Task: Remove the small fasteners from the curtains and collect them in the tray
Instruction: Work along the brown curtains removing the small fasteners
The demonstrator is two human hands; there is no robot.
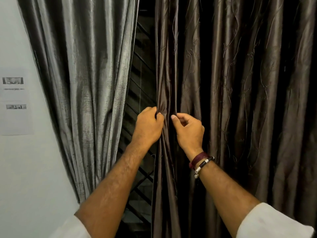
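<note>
Fingers of my left hand (149, 123) were curled tight around the edge fold of the dark brown curtain (223, 100). My right hand (187, 129) pinched the same fold just beside it; I could not make out a fastener.

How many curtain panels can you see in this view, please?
2. The silvery-grey curtain hangs at left beside the wall; the dark brown patterned curtain fills the right, its edge gripped by the left hand and right hand. More may lie outside the frame.

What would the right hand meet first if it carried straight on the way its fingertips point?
The right hand would probably meet the gathered fold of the dark brown curtain, then the left hand.
</note>
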